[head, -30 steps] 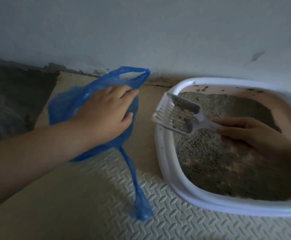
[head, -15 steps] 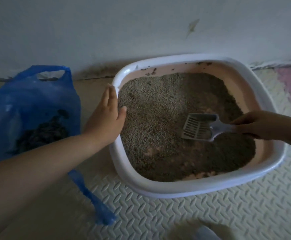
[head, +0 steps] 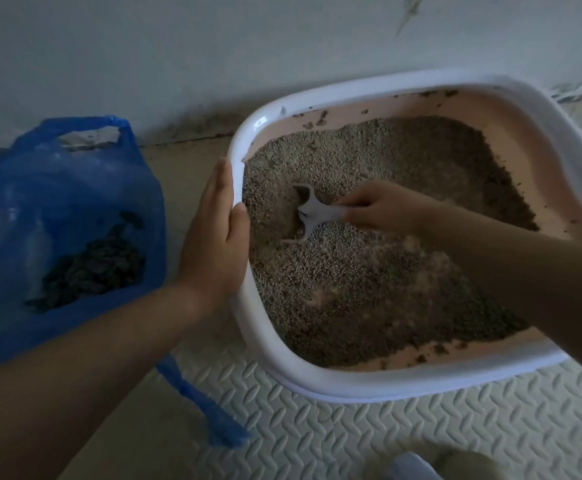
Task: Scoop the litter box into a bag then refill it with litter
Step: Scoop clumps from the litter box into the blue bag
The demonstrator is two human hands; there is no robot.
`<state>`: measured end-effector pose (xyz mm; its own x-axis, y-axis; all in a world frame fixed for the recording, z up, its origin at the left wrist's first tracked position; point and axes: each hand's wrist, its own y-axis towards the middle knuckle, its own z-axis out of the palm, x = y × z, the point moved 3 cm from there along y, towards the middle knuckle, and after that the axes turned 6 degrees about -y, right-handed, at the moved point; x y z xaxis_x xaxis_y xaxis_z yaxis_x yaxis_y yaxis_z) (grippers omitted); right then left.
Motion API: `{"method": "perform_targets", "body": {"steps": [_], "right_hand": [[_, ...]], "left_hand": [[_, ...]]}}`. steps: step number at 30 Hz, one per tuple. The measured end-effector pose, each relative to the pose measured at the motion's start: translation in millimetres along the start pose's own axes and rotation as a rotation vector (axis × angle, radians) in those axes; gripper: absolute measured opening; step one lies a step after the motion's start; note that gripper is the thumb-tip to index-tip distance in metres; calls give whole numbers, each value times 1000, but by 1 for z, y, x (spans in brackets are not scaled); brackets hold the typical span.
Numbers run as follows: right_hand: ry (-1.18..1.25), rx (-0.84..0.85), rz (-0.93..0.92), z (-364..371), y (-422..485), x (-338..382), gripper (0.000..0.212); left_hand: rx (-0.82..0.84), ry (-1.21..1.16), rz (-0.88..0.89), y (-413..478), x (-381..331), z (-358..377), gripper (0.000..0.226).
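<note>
1. Your left hand (head: 213,237) lies flat, fingers straight and together, against the nine o'clock rim of the litter box (head: 269,341), with the thumb hooked over the edge.
2. Your right hand (head: 383,209) is clamped round the handle of the scoop (head: 312,216), whose head is dug into the litter (head: 369,289) toward nine o'clock.
3. The blue bag (head: 57,202) sits open at nine o'clock of the box, with dark clumps (head: 92,268) inside.
4. The box rests on a patterned mat (head: 386,438).

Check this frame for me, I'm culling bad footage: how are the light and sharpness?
Head view: dim, flat light with no glare; the right hand and the scoop it grips are smeared by motion blur; the left hand, blue bag and litter box rim read sharper; the pale object at the bottom edge looks soft.
</note>
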<state>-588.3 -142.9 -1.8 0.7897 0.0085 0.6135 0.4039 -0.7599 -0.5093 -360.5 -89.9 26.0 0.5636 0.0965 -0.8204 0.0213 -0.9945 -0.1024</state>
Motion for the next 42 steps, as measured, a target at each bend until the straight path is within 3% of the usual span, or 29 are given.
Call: {"method": "perform_targets", "body": {"steps": [6,16,22,33,42], "right_hand": [[254,-107,-29,9,3,-25,24],[537,-121,27,30,-11,-32,31],[688,-172,10,19,-34,-33,23],[793,-330,15,0,-79,-40,29],[777,-443,2,-2,-101,-23,26]], "left_hand": [[-1,-17,-5,-1,1,1,53],[-3,-13,8,0,2,2,54],[-10,-15,20,2,5,2,54],[-8,-3,27,3,5,2,64],[-7,22,39,2,5,1,56]]}}
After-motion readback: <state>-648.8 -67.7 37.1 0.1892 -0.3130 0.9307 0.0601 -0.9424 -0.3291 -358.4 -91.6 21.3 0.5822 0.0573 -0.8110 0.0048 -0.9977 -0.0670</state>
